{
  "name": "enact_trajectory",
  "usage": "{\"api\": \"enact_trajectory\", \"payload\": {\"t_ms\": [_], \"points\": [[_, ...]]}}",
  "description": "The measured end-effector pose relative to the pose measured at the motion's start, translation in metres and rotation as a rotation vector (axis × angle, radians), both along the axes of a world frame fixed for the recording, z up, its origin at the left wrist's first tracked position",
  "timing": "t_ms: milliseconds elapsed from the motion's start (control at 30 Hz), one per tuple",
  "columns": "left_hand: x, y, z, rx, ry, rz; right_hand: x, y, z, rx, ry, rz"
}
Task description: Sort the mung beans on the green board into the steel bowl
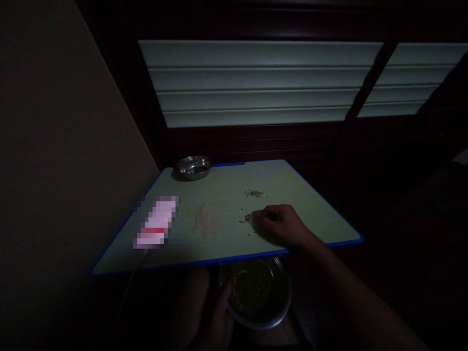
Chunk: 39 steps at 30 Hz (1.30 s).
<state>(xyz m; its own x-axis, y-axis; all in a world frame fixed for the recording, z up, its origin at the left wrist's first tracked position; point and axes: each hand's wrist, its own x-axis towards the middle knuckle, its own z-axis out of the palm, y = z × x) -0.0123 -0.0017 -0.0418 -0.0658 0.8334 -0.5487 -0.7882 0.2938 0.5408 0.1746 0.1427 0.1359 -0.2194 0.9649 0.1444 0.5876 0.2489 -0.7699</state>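
Note:
My right hand [281, 222] is over the table, its fingers pinched on a small pale, translucent piece [256, 218] whose kind I cannot make out. The tip of that piece touches a few dark seeds on the tabletop. Farther back lies a loose cluster of dark seeds [255, 193]. Below the table's front edge, my left hand [221, 312] grips the left rim of a metal bowl [270, 322], thumb over the edge. Small green beans [252, 287] lie inside the bowl. Most of the left hand's fingers are hidden in shadow.
The pale table [303, 195] has a blue edge. A pinkish-white scatter of grains [207, 222] lies left of centre. An empty-looking steel bowl [193, 168] stands at the back left. A blurred-out phone-like object [157, 222] with a cable lies at left, near the wall [91, 146].

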Motion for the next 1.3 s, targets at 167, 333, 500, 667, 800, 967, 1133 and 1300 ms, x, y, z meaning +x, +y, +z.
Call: {"api": "enact_trajectory", "payload": {"t_ms": [167, 333, 500, 667, 800, 967, 1133, 1300], "points": [[-0.0011, -0.0005, 0.0091, -0.046, -0.008, 0.009, -0.0008, 0.0006, 0.0014, 0.043, -0.021, -0.076], [0.0002, 0.0003, 0.0054, -0.008, 0.007, 0.0, -0.0009, 0.0009, 0.0019, 0.042, -0.049, -0.141], [0.0005, -0.0003, 0.0014, 0.013, 0.021, 0.025, 0.0009, 0.0018, 0.0001, 0.083, -0.032, -0.07], [0.0015, -0.0011, 0.0062, 0.005, 0.008, 0.011, 0.0016, 0.0031, -0.0032, 0.121, -0.025, -0.045], [0.0009, 0.0001, 0.0083, 0.023, 0.012, 0.019, 0.0014, 0.003, -0.004, 0.137, -0.008, 0.006], [0.0003, -0.0004, 0.0026, 0.003, 0.012, -0.003, 0.0029, 0.0034, -0.0056, 0.146, -0.008, 0.055], [0.0019, -0.0004, 0.0026, 0.018, 0.0, -0.002, 0.003, 0.0036, -0.0048, 0.124, 0.0, 0.037], [-0.0003, -0.0009, 0.0054, -0.023, -0.003, -0.003, 0.0024, 0.0037, -0.0039, 0.143, -0.006, 0.035]]}}
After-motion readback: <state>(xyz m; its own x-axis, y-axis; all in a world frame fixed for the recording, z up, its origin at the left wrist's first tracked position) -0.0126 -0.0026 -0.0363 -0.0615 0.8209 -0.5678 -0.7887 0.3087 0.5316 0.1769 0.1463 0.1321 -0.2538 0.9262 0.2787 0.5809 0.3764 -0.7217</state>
